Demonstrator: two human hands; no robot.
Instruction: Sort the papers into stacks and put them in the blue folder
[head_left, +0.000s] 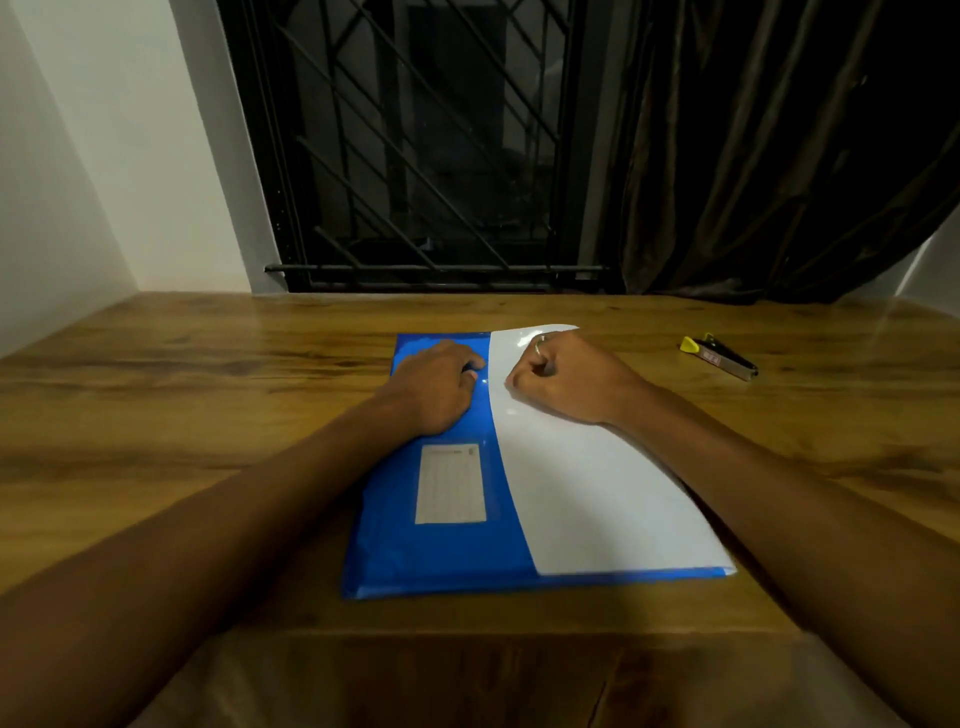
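Blue folder (441, 551) lying flat mid-counter (208, 374), white sheet (597, 493) covering its right half. Left hand (434, 387) pressing palm-down, fingers flat, on the folder's far left. Right hand (563, 376) sitting fisted on the sheet's far end; whether it is gripping the sheet cannot be told. Risk: the glossy sheet may be creasing under the fist, or sliding rightward if tugged.

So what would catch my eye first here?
The bright blue folder in the middle of the wooden table, its right half covered by a white sheet. The left hand rests on the blue; the right hand, curled into a fist, sits on the sheet.
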